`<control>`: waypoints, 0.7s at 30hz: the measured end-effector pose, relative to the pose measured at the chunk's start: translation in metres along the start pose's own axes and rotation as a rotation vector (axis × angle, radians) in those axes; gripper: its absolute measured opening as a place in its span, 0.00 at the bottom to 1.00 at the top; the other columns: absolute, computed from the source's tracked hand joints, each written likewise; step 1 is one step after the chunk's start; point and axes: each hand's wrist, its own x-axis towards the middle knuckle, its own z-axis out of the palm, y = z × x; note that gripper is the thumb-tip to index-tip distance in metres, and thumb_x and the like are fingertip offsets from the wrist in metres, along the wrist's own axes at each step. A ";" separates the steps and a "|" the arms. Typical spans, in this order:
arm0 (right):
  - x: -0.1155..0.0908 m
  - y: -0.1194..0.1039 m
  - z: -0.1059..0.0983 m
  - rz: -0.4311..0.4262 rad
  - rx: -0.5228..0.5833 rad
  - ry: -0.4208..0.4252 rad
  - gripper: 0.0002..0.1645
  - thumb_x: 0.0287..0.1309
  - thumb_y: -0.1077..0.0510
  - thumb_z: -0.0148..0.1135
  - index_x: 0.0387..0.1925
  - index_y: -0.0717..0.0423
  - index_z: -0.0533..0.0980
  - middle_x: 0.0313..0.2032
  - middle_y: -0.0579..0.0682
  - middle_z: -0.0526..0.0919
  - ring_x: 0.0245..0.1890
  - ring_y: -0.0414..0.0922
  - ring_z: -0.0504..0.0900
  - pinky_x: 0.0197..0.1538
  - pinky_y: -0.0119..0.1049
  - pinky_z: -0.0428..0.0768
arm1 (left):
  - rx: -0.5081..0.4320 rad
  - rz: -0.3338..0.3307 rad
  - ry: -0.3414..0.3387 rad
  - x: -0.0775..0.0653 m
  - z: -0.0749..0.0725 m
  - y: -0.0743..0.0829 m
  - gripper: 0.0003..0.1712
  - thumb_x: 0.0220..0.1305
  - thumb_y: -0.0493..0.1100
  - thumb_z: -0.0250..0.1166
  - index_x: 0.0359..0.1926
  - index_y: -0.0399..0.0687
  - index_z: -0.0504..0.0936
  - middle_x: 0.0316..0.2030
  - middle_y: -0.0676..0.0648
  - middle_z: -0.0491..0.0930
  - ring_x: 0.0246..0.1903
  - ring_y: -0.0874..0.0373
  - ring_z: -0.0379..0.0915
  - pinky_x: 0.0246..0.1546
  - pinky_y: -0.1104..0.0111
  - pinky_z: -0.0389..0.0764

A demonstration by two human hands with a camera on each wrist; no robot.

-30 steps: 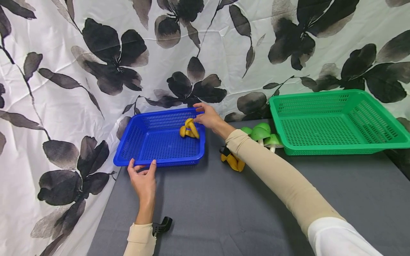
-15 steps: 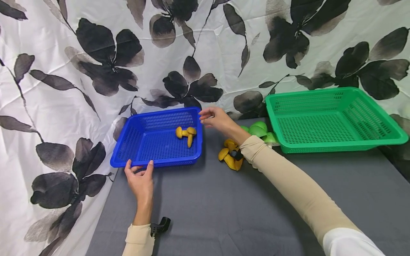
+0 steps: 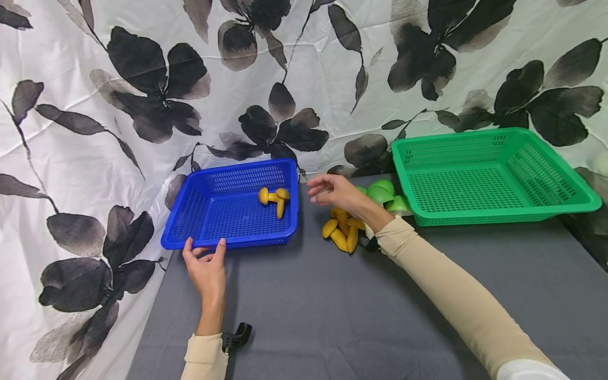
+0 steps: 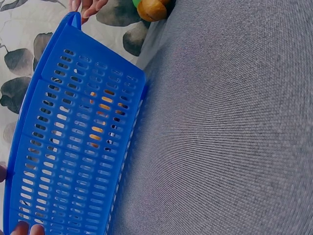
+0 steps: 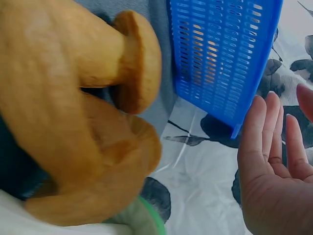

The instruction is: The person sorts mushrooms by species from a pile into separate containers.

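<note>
My left hand holds the near rim of the blue basket by its left part, and its fingertips show on the outer wall in the left wrist view. Inside the basket lie two yellow toy mushrooms, near the right wall. Right of the basket, my right hand hovers with loosely bent fingers and nothing in them. Below that hand, a pile of yellow mushrooms lies on the table, large and close in the right wrist view. Green-capped mushrooms sit behind the forearm, partly hidden by it.
A green basket with nothing in it stands at the right, touching or nearly touching the green mushrooms. A grey cloth covers the table. A white floral curtain hangs along the back and left side.
My right hand has let go of a yellow mushroom in the blue basket and moved right, out over the rim toward the mushroom pile. My left hand has stayed on the basket's rim.
</note>
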 end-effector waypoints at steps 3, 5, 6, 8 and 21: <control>-0.007 0.004 -0.001 -0.002 0.013 0.002 0.27 0.63 0.68 0.63 0.63 0.60 0.73 0.56 0.62 0.80 0.55 0.59 0.83 0.60 0.51 0.80 | 0.001 0.001 0.001 0.000 0.000 0.000 0.50 0.59 0.57 0.75 0.76 0.55 0.59 0.48 0.51 0.75 0.32 0.61 0.74 0.30 0.75 0.73; -0.010 0.007 -0.002 0.002 0.017 0.001 0.26 0.63 0.68 0.63 0.63 0.59 0.73 0.55 0.60 0.80 0.54 0.58 0.84 0.60 0.50 0.80 | 0.003 0.002 0.003 0.000 0.000 0.000 0.50 0.59 0.57 0.75 0.76 0.55 0.60 0.48 0.51 0.75 0.32 0.61 0.74 0.30 0.74 0.72; -0.012 0.008 -0.002 0.004 0.012 0.000 0.26 0.63 0.68 0.64 0.63 0.59 0.73 0.55 0.60 0.81 0.53 0.57 0.84 0.60 0.50 0.81 | 0.003 0.002 0.004 0.000 0.000 0.000 0.50 0.59 0.57 0.75 0.76 0.55 0.59 0.48 0.51 0.75 0.32 0.61 0.74 0.30 0.74 0.72; -0.016 0.012 -0.002 0.007 0.012 -0.002 0.26 0.63 0.68 0.64 0.62 0.58 0.73 0.55 0.59 0.81 0.52 0.55 0.84 0.60 0.50 0.80 | 0.003 0.003 0.006 -0.001 0.000 0.000 0.50 0.59 0.57 0.75 0.76 0.55 0.59 0.48 0.51 0.75 0.32 0.61 0.74 0.30 0.74 0.72; -0.031 0.040 -0.007 0.000 0.016 -0.004 0.26 0.64 0.68 0.64 0.63 0.60 0.73 0.56 0.61 0.80 0.52 0.56 0.83 0.59 0.52 0.80 | -0.022 0.006 0.005 -0.001 0.000 -0.002 0.49 0.59 0.55 0.75 0.76 0.55 0.60 0.48 0.51 0.75 0.32 0.59 0.75 0.30 0.75 0.73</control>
